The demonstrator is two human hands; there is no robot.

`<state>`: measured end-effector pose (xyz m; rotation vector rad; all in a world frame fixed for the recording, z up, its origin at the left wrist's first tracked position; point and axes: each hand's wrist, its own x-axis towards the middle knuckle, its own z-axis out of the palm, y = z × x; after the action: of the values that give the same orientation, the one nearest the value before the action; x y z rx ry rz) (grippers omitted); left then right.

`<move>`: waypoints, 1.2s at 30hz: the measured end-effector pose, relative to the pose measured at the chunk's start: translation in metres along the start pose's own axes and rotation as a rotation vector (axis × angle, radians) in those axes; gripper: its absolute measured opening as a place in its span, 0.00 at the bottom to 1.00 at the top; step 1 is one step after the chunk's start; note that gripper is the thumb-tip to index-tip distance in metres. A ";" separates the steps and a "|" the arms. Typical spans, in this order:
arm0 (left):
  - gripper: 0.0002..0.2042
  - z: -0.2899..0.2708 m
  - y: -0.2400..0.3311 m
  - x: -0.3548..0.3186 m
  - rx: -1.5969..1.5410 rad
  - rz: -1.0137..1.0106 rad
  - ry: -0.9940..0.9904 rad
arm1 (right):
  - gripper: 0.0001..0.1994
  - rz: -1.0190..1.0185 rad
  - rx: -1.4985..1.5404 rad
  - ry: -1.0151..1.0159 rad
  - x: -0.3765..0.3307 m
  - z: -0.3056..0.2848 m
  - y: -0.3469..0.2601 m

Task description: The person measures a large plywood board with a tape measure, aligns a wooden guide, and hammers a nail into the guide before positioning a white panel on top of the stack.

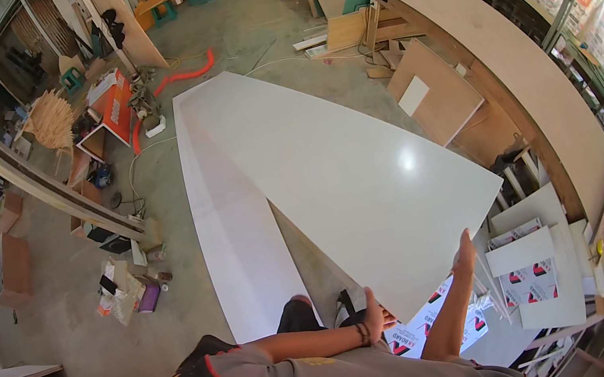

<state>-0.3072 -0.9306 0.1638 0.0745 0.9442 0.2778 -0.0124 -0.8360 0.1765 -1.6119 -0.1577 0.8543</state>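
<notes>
I hold a large white board (pixel 348 172) by its near end, with its far end overlapping another long white board (pixel 241 256) that lies on the concrete floor. My left hand (pixel 375 316) grips the near left corner, its fingers curled under the edge and partly hidden. On the near edge, further right, my right hand (pixel 462 254) is closed around the board, thumb side up and fingers hidden beneath. Under the raised end, part of a white sheet (pixel 456 327) with red and black print shows.
On the right stands a long workbench (pixel 534 83), with brown panels (pixel 434 88) leaning against it and white offcuts (pixel 545 259) nearer me. Left are a metal post (pixel 41 174), an orange-red hose (pixel 188 71), a cable (pixel 133 170) and small items on the floor (pixel 126 288).
</notes>
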 end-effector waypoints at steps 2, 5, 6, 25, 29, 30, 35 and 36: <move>0.65 -0.030 0.047 0.015 -0.079 -0.016 -0.090 | 0.33 -0.044 -0.048 0.033 0.022 -0.006 -0.026; 0.62 -0.183 0.143 0.076 -0.437 0.250 -0.583 | 0.31 -0.112 -0.051 -0.012 0.015 0.047 -0.079; 0.60 -0.247 0.176 0.093 -0.567 0.320 -0.836 | 0.32 -0.145 -0.085 -0.065 0.025 0.065 -0.089; 0.39 -0.215 0.629 0.214 -0.390 0.683 -0.223 | 0.32 -0.296 -0.608 0.371 0.062 0.165 -0.319; 0.39 -0.184 0.609 0.232 -0.357 0.487 -0.208 | 0.35 -0.183 -0.683 0.365 0.075 0.215 -0.383; 0.39 -0.180 0.599 0.235 -0.344 0.438 -0.209 | 0.36 -0.142 -0.751 0.411 0.083 0.215 -0.390; 0.38 -0.172 0.556 0.228 -0.239 0.266 -0.206 | 0.39 -0.257 -0.831 0.509 0.099 0.226 -0.393; 0.38 -0.169 0.549 0.226 -0.217 0.241 -0.208 | 0.39 -0.267 -0.846 0.536 0.100 0.216 -0.393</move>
<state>-0.4297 -0.3521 -0.0127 0.0168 0.6935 0.5825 0.0697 -0.5108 0.4906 -2.4769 -0.3744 0.0987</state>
